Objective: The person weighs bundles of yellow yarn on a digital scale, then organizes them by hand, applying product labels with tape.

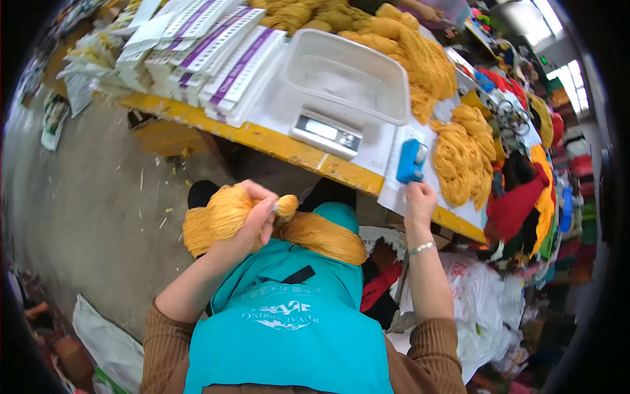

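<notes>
My left hand [252, 220] is closed around a golden-yellow yarn skein [230, 210], held above my lap with a small knob of yarn poking out past the thumb. Another yellow skein [321, 236] lies across my thighs on the teal apron [282, 354]. At the table edge, my right hand [420, 202] is closed, its fingertips pinched together just below a blue tape dispenser [408, 161]. Whatever those fingertips pinch, if anything, is too small to make out. A loose heap of yellow yarn [462, 157] lies right of the dispenser.
On the table with its yellow edge [262, 139] stand a digital scale [326, 134], a clear plastic tub [401, 98] and stacked white-and-purple boxes [226, 72]. More yellow yarn [420, 59] is piled behind. Plastic bags [469, 295] lie at lower right. Another person's hand [430, 12] shows at the top.
</notes>
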A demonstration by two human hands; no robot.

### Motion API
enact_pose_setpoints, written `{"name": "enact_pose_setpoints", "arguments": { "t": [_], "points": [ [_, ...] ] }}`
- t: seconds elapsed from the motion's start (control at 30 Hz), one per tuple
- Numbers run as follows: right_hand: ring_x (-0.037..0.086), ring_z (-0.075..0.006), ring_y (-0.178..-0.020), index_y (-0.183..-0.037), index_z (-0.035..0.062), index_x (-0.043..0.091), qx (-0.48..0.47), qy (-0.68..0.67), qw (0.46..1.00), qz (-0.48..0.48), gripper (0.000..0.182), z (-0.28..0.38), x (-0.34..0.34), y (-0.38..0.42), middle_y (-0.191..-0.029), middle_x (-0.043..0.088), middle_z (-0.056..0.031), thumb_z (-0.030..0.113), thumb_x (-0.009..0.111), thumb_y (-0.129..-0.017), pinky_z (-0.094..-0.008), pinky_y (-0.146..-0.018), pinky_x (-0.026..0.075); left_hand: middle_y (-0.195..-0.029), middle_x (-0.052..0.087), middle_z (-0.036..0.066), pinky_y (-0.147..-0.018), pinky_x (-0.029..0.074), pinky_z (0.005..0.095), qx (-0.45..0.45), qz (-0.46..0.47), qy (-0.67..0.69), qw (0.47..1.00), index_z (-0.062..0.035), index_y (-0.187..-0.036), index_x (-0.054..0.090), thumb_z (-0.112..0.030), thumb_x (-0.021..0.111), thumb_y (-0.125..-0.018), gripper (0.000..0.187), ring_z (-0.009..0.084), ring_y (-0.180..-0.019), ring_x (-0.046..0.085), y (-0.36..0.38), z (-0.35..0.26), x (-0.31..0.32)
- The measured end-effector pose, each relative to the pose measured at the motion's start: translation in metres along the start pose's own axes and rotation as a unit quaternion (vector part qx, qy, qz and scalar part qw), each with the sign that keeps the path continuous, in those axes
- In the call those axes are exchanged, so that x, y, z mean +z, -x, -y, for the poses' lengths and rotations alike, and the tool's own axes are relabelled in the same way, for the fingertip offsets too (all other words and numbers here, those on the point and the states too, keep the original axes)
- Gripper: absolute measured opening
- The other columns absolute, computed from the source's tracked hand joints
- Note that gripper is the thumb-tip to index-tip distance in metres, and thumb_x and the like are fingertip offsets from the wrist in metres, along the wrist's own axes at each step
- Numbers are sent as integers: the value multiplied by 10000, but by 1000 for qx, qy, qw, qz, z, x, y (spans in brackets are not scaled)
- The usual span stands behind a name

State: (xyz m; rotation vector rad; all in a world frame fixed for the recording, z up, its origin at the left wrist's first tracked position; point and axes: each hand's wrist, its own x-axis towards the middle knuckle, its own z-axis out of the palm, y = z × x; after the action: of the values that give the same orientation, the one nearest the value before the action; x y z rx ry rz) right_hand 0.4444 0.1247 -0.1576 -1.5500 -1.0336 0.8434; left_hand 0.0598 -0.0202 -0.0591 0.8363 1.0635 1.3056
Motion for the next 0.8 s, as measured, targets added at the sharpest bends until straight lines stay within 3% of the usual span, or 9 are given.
{"name": "enact_pose_setpoints", "arguments": {
  "t": [0.07, 0.13, 0.2, 0.33, 0.4, 0.57, 0.67, 0.8],
  "points": [
    [547, -73, -752, -855, -11, 637, -10, -73, 997, -20, 62, 1, -4, 5, -1104, 628, -43, 46, 655, -872, -237, -659, 445, -713, 540, 8, -459, 396, 218, -24, 4, 26, 999, -81, -948, 537, -193, 571, -981, 122, 52, -506, 493, -1, -4, -2],
    [545, -80, -942, -914, -4, 630, -36, -86, 995, -47, 64, 48, 13, 47, -1414, 503, -102, 59, 632, -906, -239, -792, 458, -723, 551, 16, -460, 399, 219, -49, 7, 67, 997, -79, -938, 547, -206, 581, -977, 138, 56, -507, 498, -3, -7, -2],
    [497, -199, -1257, -821, -18, 633, -21, -187, 982, 8, 79, 94, 41, 95, -1380, 504, -232, -6, 600, -891, -309, -957, 405, -724, 556, 23, -453, 397, 221, -56, 13, 98, 994, -71, -942, 547, -206, 592, -971, 145, 64, -503, 499, -3, -9, -2],
    [475, -229, -1299, -887, -9, 664, 4, -206, 942, 264, 54, 146, 95, 169, -1407, 499, -198, 21, 619, -893, -401, -1082, 368, -739, 566, 34, -459, 400, 224, -80, 18, 125, 989, -69, -929, 545, -207, 610, -962, 156, 74, -509, 502, -8, -7, 3],
    [428, -247, -1348, -932, -15, 677, 29, -235, 914, 331, 74, 156, 118, 186, -1417, 489, -204, 27, 632, -891, -429, -1127, 310, -736, 565, 33, -463, 399, 224, -84, 6, 122, 989, -73, -940, 541, -224, 609, -965, 168, 73, -522, 502, -8, -9, 7],
    [476, -229, -1288, -949, -19, 678, 38, -263, 897, 353, 86, 144, 155, 190, -1371, 513, -194, 49, 636, -918, -375, -1045, 388, -740, 564, 26, -446, 379, 210, -64, -11, 150, 987, -91, -949, 547, -227, 596, -974, 147, 73, -511, 489, -11, 1, 6],
    [574, -182, -1139, -969, -22, 678, 30, -254, 906, 337, 104, 137, 162, 188, -1344, 530, -180, 65, 640, -927, -328, -962, 456, -742, 562, 21, -442, 381, 209, -70, -20, 141, 987, -91, -951, 549, -232, 579, -984, 148, 73, -512, 490, -12, 1, 6],
    [601, -152, -1059, -973, -28, 677, 47, -251, 908, 333, 101, 135, 165, 187, -1336, 536, -172, 54, 642, -925, -307, -926, 479, -756, 563, 26, -440, 386, 211, -78, -33, 136, 987, -90, -961, 554, -247, 569, -991, 160, 77, -513, 494, -12, 4, 5]
  ]
}}
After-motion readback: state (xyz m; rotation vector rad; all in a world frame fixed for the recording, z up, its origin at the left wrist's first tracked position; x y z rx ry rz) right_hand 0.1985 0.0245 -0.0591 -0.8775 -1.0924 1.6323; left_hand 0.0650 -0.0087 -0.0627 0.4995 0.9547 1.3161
